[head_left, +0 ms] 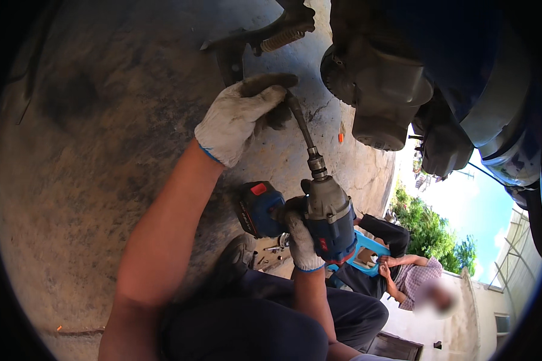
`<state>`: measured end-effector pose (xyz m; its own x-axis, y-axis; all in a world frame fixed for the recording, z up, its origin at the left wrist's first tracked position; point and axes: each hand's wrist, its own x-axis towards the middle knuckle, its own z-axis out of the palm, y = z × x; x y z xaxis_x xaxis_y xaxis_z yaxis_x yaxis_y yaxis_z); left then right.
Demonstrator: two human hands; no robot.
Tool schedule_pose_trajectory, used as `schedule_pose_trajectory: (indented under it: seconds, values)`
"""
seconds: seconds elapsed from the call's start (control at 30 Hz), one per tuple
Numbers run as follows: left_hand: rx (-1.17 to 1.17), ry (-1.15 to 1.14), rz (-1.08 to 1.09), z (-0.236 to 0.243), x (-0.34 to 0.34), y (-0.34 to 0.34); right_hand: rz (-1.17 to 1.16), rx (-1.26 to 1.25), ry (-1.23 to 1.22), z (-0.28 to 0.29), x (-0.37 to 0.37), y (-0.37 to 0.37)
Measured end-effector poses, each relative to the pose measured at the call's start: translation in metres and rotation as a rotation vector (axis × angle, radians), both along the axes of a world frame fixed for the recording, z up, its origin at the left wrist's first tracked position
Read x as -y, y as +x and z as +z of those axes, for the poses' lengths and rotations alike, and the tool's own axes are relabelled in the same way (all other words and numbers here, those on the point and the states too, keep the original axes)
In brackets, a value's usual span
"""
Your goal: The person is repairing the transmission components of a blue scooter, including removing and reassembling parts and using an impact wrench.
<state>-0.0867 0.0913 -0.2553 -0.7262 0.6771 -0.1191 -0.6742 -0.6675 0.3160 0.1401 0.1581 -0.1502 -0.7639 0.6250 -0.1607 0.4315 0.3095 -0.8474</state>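
My left hand (241, 114), in a soiled white glove, is closed around the upper end of a long dark extension bar (302, 126), with that end hidden by the fingers. The bar fits into the chuck of a blue and grey cordless impact wrench (331, 225), whose battery (259, 210) points left. My right hand (301, 237), also gloved, grips the wrench's handle. Just above my left hand is a dark metal bracket (232, 60) with a coil spring (280, 41). To the right hangs the dark underside of a vehicle (388, 108), with blue body panels (500, 72).
Stained concrete floor (84, 180) fills the left. Small tools (274, 256) lie near my shoe (238, 253). An orange bit (341, 138) lies beyond the bar. A person in a checked shirt (412, 280) sits to the right by a light-blue plastic stool (370, 243), before a white wall (470, 319).
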Motion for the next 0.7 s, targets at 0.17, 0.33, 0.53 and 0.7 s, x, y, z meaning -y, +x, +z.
schedule_pose_trajectory:
  seconds: [0.17,0.33,0.53,0.7]
  values:
    - [-0.057,0.003,-0.057,-0.002,0.001,-0.005,0.04,0.132,-0.007,0.0,-0.018,0.015]
    - [-0.156,0.002,-0.093,0.002,0.004,-0.01,0.027,0.047,-0.035,0.004,-0.01,0.008]
    - [-0.254,-0.044,-0.166,0.007,0.018,-0.025,0.196,0.186,0.014,-0.009,-0.036,0.032]
    - [-0.48,-0.113,-0.241,-0.002,0.023,-0.045,0.014,0.081,-0.092,0.0,-0.011,0.012]
